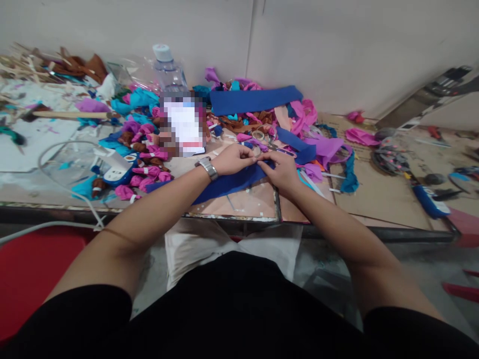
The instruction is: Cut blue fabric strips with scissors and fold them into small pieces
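Observation:
A long blue cloth strip (pixel 228 187) lies slantwise near the table's front edge, its upper right end under my fingers. My left hand (pixel 235 159), with a metal watch on the wrist, is closed in a pinch at that end. Fingertip to fingertip with it, my right hand (pixel 283 170) pinches the same end from the right. A small pale piece shows between the fingertips, too small to name. Just behind the hands are a tape roll (pixel 258 135) and scissors (pixel 279 148), partly covered. Another blue strip (pixel 258 100) lies across the heap at the back.
Heaped pink, purple, teal and brown cloth pieces (pixel 149 172) surround the work spot. A bottle (pixel 170 72) and a blurred-out phone (pixel 187 127) stand behind. To the left are a hammer (pixel 75 114) and a blue-and-white device (pixel 121 169) with a cable. Cardboard (pixel 377 194) covers the right side.

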